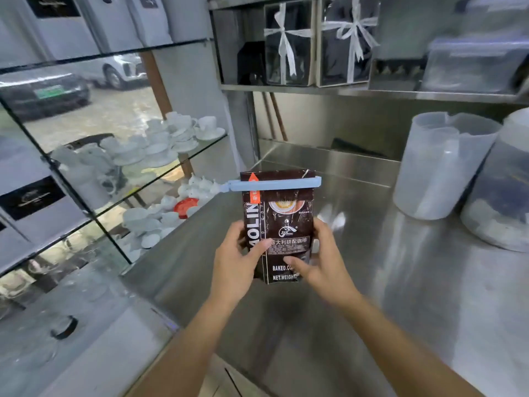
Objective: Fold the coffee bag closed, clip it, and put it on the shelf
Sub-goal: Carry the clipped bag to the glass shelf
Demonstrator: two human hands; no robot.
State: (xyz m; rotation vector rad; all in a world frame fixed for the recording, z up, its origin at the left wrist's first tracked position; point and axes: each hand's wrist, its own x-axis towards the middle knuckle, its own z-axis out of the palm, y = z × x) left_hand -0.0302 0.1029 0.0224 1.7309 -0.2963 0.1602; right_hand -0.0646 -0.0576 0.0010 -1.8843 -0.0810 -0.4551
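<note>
With the clip (274, 185) already on, our left hand (235, 264) and right hand (323, 262) grip the coffee bag (279, 224), fingers closed around its sides; next we lift it to the shelf (372, 93).

Coffee bag (279, 224) held upright over the tabletop (372, 282), between both hands.

The clip (274, 185) lies across the bag's top. Left hand (234, 265) on its left edge, right hand (323, 267) on its right. Two jugs (440, 164) stand far right; cups (171, 138) fill glass shelves at left; boxes (317, 41) sit on the far shelf (372, 92) above.
</note>
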